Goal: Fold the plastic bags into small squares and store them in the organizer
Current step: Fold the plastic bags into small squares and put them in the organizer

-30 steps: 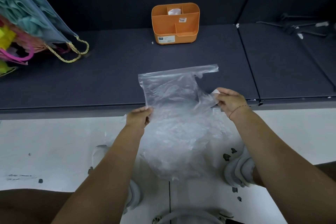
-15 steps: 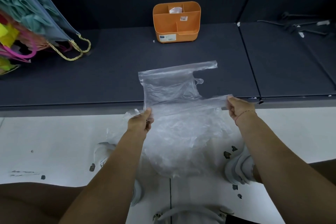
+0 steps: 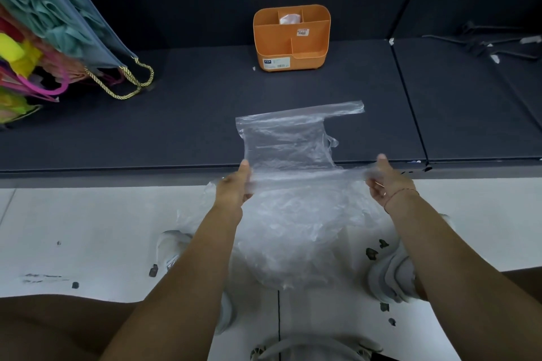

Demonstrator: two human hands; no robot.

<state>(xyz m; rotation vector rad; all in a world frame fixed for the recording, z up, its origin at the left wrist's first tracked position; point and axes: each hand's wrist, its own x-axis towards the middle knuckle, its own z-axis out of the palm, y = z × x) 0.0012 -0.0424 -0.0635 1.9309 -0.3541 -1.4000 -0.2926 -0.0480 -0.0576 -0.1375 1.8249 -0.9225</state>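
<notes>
Head view: left hand (image 3: 234, 184) and right hand (image 3: 387, 182) each pinch a side of the clear plastic bag (image 3: 287, 141), stretched taut at frame centre, its top on the dark shelf (image 3: 190, 114), rest hanging. Keep tension even, lay the crease straight, press air out; organizer (image 3: 291, 38) stands upper centre.

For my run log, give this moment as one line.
left hand pinches plastic bag | right hand pinches its handle | bag stretched over shelf edge | organizer behind, white wad inside
</notes>
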